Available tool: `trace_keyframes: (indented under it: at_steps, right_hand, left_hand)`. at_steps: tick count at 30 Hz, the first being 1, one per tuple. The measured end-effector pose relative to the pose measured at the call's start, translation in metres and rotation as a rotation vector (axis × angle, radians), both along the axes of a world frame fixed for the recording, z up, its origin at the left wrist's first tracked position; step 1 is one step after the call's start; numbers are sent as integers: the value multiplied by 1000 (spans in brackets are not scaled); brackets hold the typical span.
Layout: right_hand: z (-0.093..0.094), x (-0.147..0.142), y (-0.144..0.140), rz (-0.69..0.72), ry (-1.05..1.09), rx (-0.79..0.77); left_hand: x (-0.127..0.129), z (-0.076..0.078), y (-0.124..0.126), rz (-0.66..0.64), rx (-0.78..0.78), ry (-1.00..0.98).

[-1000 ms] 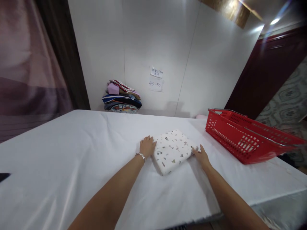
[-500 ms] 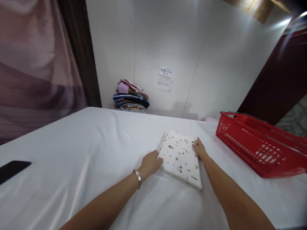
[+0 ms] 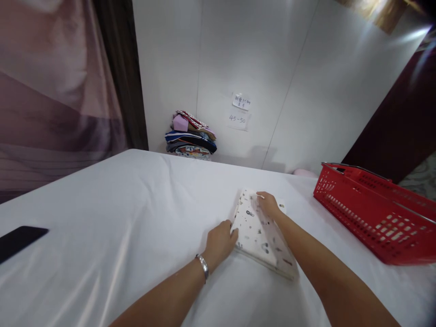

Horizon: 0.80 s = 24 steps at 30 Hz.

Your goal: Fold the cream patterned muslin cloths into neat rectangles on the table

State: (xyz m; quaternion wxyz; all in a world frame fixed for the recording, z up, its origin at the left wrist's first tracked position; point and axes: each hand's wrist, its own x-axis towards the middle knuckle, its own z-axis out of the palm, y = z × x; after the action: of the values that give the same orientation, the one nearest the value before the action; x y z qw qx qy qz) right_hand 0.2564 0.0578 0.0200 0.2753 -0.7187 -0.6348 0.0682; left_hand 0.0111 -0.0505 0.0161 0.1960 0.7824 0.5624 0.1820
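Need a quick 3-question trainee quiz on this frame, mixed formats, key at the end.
1. True or false: the right hand lies flat on top of the folded cloth.
2. Where does the left hand touch the cloth? A) its near-left edge B) its far corner C) nowhere
3. Fill in: the red basket stands on the white table to the cloth's ____ side.

Key: 1 true; 2 A; 3 right.

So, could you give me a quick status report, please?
Left hand at folded cloth's near edge. Right hand flat on top. Red basket apart, right.
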Motion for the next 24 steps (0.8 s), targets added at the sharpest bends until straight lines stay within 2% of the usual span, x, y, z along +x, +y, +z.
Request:
trace_keyframes:
  at_steps: [5,9,16,24]
  right_hand:
    - [2,-27,33,73,-84,-17]
    - [4,-34,51,107,-172,-41]
    - [3,-30,60,115,-211,-21]
    - [-6,-32,76,59,-138,43]
  left_hand:
    - [0,-3,0,-15,23,7]
    - [0,-6,1,-33,44,5]
    - [0,-6,2,-5,-32,-51]
    - [0,-6,1,-68,38,-72]
